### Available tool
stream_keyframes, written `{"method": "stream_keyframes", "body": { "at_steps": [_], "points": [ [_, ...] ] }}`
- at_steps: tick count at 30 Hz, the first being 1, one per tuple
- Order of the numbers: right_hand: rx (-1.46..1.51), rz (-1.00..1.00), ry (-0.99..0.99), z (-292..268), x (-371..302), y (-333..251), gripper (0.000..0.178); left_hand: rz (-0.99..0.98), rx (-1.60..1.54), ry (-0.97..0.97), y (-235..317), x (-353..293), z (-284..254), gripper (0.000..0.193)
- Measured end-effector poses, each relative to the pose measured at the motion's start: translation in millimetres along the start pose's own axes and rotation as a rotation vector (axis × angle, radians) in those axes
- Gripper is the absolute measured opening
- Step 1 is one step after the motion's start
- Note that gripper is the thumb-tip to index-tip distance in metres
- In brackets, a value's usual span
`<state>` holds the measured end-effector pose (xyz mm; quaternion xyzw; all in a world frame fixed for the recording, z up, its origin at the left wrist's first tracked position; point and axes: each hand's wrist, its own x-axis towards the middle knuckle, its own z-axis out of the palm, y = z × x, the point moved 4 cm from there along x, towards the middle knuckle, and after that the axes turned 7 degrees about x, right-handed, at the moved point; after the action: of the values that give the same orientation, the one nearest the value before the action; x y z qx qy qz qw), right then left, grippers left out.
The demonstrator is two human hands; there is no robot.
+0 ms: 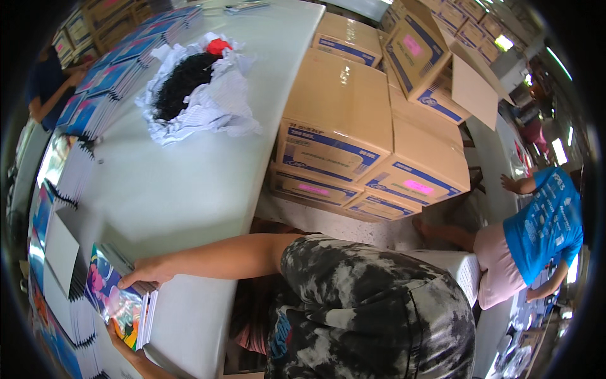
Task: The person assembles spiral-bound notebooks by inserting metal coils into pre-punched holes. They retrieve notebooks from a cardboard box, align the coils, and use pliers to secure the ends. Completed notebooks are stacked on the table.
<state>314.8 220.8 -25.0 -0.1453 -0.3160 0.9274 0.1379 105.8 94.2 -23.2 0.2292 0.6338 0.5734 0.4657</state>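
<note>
A small stack of notebooks (112, 302) with bright, glossy, flower-patterned covers stands at the left side of the white table (189, 208). My right hand (150, 273) grips its upper edge, thumb on the cover and fingers around the side. Along the lower edge, my left hand (125, 346) holds the same stack, its fingers partly hidden. Close beside it are more spiral notebooks (79, 316) in piles, with black coils and white pages showing. A plain grey-white sheet or back cover (62, 249) tilts up from one pile.
Rows of blue-covered notebooks (117, 69) line the table's far left edge. Crumpled white paper (218, 114) holds a black tangled heap (183, 85) and something red (218, 46). Cardboard boxes (341, 95) stand stacked right of the table. One person (543, 215) wears a blue shirt; another (47, 88) is far left.
</note>
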Motion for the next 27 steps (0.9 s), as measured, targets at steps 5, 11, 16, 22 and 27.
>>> {"method": "stream_keyframes", "body": {
  "at_steps": [5,11,16,22,27],
  "points": [
    [0.002,0.010,-0.010,-5,4,0,0.046,0.064,0.005,0.242,-5,-8,9,0.048],
    [0.169,0.070,-0.140,-8,33,12,0.039,0.211,0.117,0.293,-3,-16,49,0.050],
    [0.232,0.092,-0.181,-12,33,8,0.041,0.248,0.166,0.286,-5,-14,70,0.051],
    [0.252,0.122,-0.178,-17,40,11,0.034,0.279,0.215,0.275,-6,-14,82,0.052],
    [0.284,0.111,-0.250,-12,32,7,0.030,0.298,0.227,0.270,-6,-15,85,0.053]
  ]
}}
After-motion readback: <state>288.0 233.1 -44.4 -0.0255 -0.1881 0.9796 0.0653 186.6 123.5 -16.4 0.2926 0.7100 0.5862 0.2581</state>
